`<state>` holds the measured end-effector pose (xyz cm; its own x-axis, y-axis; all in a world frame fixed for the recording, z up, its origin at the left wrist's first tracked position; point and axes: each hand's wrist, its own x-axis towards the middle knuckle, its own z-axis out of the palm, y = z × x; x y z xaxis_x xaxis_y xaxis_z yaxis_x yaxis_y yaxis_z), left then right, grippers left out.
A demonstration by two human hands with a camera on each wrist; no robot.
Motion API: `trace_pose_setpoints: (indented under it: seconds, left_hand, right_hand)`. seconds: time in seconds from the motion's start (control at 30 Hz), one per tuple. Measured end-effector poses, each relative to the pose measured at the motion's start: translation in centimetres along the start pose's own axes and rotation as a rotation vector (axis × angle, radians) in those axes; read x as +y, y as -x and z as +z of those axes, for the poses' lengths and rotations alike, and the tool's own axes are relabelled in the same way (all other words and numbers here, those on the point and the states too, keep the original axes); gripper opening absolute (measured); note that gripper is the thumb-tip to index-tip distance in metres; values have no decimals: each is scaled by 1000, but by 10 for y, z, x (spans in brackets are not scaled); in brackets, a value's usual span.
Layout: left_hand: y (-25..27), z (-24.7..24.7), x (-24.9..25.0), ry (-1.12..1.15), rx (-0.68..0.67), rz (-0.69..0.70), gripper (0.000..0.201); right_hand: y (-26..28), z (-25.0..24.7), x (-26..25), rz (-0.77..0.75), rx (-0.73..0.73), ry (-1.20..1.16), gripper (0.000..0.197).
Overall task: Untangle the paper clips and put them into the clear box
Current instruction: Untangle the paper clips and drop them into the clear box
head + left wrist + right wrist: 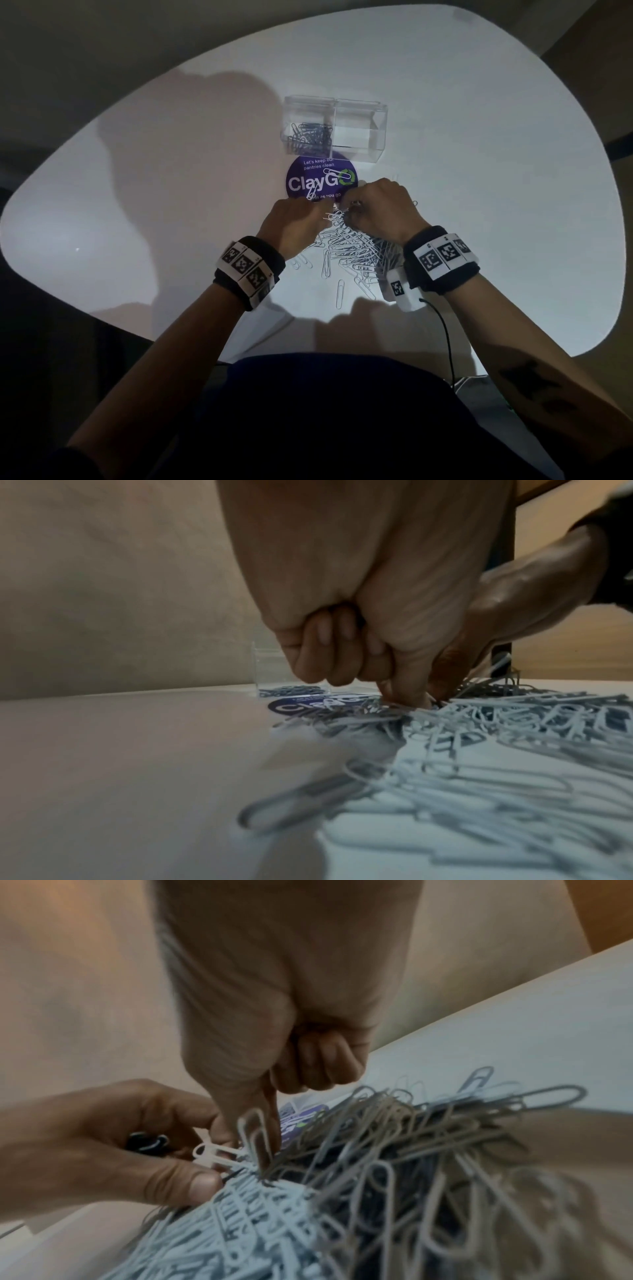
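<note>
A tangled heap of white paper clips [352, 250] [496, 739] [342, 1191] lies on the white table in front of me. At its far end my left hand [298, 219] [404, 693] [192, 1175] and right hand [376, 209] [253, 1139] meet, each pinching clips between thumb and forefinger, other fingers curled. One white clip [219, 1153] sticks out between them. The clear box [334, 128] [291, 677] stands beyond the hands, with dark clips [310, 135] in its left compartment; the right compartment looks empty.
A round purple ClayGo sticker [320, 180] [308, 704] lies between box and hands, with two loose clips on it. Stray clips [339, 293] lie near the heap's near side. A black cable [445, 335] runs from my right wrist. The table edge [239, 356] is close to my body.
</note>
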<state>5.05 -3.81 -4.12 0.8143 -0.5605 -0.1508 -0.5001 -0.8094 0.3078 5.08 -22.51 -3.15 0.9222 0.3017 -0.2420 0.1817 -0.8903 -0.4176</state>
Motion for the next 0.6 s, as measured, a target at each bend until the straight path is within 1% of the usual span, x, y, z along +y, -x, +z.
trace_pose_setpoints:
  seconds: [0.07, 0.13, 0.23, 0.3, 0.33, 0.4, 0.43, 0.5, 0.53, 0.6]
  left_hand:
    - [3, -1, -3, 3, 24, 8, 18]
    - [8, -3, -6, 13, 48, 25, 14]
    - [14, 0, -14, 1, 72, 65, 8]
    - [16, -1, -19, -1, 47, 60, 4]
    - [17, -3, -20, 1, 38, 60, 5]
    - [19, -7, -23, 53, 61, 39, 3]
    - [18, -10, -23, 109, 66, -10, 9]
    - [17, -13, -26, 218, 87, -111, 25]
    - [16, -12, -27, 231, 96, -134, 30]
    - [15, -10, -28, 191, 92, -133, 29]
  right_hand:
    - [0, 0, 0, 22, 11, -7, 16]
    - [1, -1, -1, 32, 34, -15, 17]
    - [-2, 2, -1, 7, 58, 4, 17]
    - [-4, 5, -3, -18, 39, 28, 20]
    - [-5, 6, -4, -25, 26, 45, 22]
    - [-5, 7, -6, -36, 13, 79, 23]
    - [-5, 8, -6, -44, 12, 89, 22]
    - [-4, 9, -6, -51, 13, 91, 17]
    - [-4, 9, -5, -47, 12, 90, 14]
    - [-4, 9, -3, -38, -6, 89, 12]
